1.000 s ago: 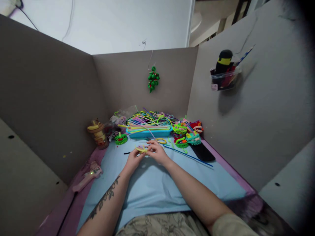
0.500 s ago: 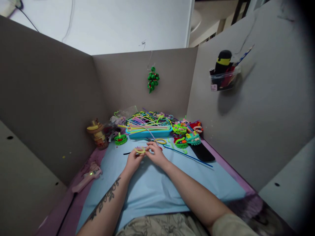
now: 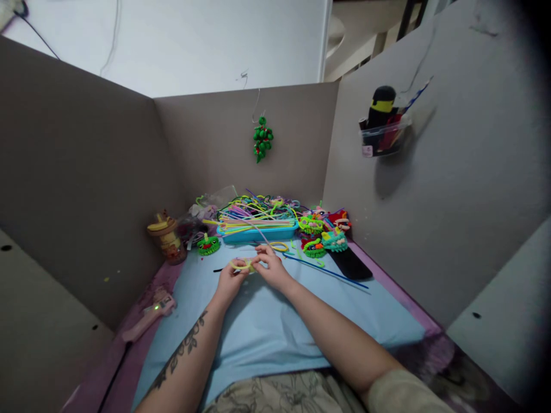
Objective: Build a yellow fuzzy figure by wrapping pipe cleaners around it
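Over the middle of the blue cloth [image 3: 275, 321], my left hand [image 3: 231, 278] and my right hand [image 3: 272, 268] meet at the fingertips. Both are closed on a yellow pipe cleaner [image 3: 239, 267], which curves in a loop above the left fingers. The right fingers pinch it at its right side; part of it is hidden behind them. A dark stem [image 3: 217, 270] lies just left of my left hand. Beyond the right hand rests another yellow pipe cleaner loop [image 3: 279, 247]. A long blue pipe cleaner [image 3: 329, 271] stretches away to the right.
A blue tray [image 3: 258, 234] heaped with coloured pipe cleaners stands at the back. Fuzzy figures [image 3: 334, 241] and a black phone [image 3: 350, 264] are to its right. On the left are a green figure [image 3: 208, 245], a cup [image 3: 169, 238] and a pink glue gun [image 3: 150, 315]. Grey panels surround the table.
The whole view has shifted slightly, so things sit a little further left. Both hands stay together on the yellow pipe cleaner, with only a small shift of the fingers.
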The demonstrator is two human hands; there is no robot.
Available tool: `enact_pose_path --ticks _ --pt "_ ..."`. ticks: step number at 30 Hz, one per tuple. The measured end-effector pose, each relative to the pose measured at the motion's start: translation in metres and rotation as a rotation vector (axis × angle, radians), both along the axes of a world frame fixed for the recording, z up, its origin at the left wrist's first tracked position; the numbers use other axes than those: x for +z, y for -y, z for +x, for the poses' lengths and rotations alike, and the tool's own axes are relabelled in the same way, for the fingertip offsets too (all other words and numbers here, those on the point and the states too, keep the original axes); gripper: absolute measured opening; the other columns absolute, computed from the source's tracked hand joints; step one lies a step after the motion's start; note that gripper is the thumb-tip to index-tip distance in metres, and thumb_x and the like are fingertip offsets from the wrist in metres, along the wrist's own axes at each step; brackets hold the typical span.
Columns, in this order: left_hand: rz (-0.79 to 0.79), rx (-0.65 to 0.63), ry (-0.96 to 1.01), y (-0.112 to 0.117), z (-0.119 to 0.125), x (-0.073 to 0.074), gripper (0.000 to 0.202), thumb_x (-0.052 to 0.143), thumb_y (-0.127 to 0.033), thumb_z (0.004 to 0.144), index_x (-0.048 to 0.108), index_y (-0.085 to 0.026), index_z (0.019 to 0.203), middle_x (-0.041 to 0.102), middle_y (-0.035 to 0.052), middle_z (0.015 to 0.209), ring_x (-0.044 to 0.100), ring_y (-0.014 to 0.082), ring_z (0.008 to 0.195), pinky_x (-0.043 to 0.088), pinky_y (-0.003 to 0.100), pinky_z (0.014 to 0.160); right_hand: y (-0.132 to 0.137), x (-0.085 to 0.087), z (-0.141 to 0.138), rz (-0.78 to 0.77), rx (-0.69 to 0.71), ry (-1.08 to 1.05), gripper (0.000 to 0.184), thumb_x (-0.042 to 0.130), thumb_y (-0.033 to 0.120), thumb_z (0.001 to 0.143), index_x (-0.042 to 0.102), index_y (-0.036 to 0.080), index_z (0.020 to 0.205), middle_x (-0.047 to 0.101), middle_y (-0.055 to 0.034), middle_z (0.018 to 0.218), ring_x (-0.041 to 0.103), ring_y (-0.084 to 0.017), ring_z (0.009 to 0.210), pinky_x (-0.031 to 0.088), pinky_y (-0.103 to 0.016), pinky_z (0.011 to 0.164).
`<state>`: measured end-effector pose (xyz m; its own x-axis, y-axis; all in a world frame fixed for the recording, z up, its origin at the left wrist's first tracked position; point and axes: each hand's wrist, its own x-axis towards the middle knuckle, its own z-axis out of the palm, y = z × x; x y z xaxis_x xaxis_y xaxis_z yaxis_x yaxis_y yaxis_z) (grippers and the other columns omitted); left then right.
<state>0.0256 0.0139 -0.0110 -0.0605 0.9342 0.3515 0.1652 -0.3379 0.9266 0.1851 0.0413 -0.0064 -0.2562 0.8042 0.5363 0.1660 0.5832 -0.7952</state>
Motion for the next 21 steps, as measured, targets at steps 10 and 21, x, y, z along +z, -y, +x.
enact_pose_path --ticks 10,21 --pt "-0.155 -0.123 0.342 -0.002 0.0 -0.001 0.029 0.073 -0.035 0.064 0.057 -0.016 0.08 0.064 0.0053 0.092 0.058 0.0167 0.08 0.043 0.026 0.072 -0.009 -0.007 0.004 -0.123 -0.033 -0.061 0.014 0.061 0.023 0.072 0.066 0.022 0.085 0.049 -0.0076 0.117 0.049 -0.021 0.112 0.046 -0.033 0.084" --pt "-0.184 -0.158 0.286 0.001 0.005 0.0 0.04 0.074 -0.038 0.062 0.063 -0.013 0.093 0.067 0.0093 0.094 0.061 0.0192 0.084 0.044 0.029 0.078 -0.009 -0.013 -0.004 -0.205 0.044 -0.183 0.011 0.059 0.027 0.071 0.056 0.018 0.066 0.048 -0.008 0.112 0.051 -0.02 0.108 0.048 -0.029 0.079"
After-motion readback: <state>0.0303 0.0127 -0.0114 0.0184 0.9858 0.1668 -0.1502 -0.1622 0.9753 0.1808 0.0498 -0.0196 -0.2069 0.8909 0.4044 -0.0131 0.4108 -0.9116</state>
